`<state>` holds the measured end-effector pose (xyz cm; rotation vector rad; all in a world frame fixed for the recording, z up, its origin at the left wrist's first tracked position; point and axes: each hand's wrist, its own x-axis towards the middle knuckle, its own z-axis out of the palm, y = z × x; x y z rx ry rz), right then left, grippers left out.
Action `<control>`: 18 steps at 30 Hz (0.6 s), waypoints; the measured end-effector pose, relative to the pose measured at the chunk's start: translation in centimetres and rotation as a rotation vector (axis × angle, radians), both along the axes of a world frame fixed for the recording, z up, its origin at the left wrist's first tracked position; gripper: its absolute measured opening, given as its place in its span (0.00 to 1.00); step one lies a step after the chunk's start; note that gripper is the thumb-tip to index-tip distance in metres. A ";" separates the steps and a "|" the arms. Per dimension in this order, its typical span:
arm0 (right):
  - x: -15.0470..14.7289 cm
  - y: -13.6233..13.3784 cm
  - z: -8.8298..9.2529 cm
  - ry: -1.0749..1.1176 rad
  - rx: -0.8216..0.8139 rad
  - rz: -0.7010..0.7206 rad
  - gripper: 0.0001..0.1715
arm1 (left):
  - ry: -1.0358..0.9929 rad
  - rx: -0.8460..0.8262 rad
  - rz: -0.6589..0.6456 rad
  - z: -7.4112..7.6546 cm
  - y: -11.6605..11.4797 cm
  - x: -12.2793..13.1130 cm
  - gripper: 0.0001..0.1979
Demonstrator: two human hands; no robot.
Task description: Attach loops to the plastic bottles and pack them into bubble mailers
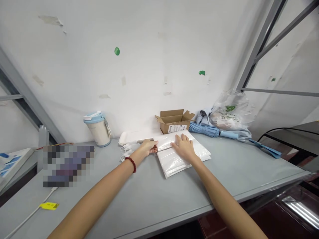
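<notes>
On the grey table lies a stack of white padded plastic mailers (171, 162), with a smaller flap or bag across its upper part. My left hand (149, 147), a dark red bead bracelet at its wrist, is closed at the left edge of that upper piece, fingers and thumb pinching it. My right hand (183, 148) rests on top of the mailers with its fingers spread. Just left of the stack are white cables or cords (126, 150) and a flat white packet (134, 135), partly hidden by my left hand.
Behind the mailers stands an open cardboard box (174, 127). A folded blue umbrella (206, 129) and a clear plastic bag (231, 113) lie to the right. At left are a lidded cup (98, 129), a pixelated object (67, 166) and a white cable (27, 217).
</notes>
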<state>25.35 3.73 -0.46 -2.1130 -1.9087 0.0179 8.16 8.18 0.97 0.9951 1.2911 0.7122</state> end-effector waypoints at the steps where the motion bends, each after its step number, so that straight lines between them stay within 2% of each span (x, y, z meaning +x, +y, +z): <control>1: 0.0 0.0 0.0 -0.004 0.000 0.004 0.29 | -0.006 0.003 -0.002 -0.1 0.0 0.0 0.17; 8: -0.1 -0.1 0.2 0.011 0.026 0.012 0.28 | 0.012 0.077 -0.025 -0.4 -0.1 0.4 0.17; 15: 0.1 -0.2 0.1 0.007 0.039 0.028 0.28 | 0.136 0.146 -0.120 -0.3 0.0 -0.1 0.16; 18: -0.1 -0.4 0.5 0.005 0.042 0.066 0.28 | 0.250 0.174 -0.162 -0.4 0.2 -0.8 0.17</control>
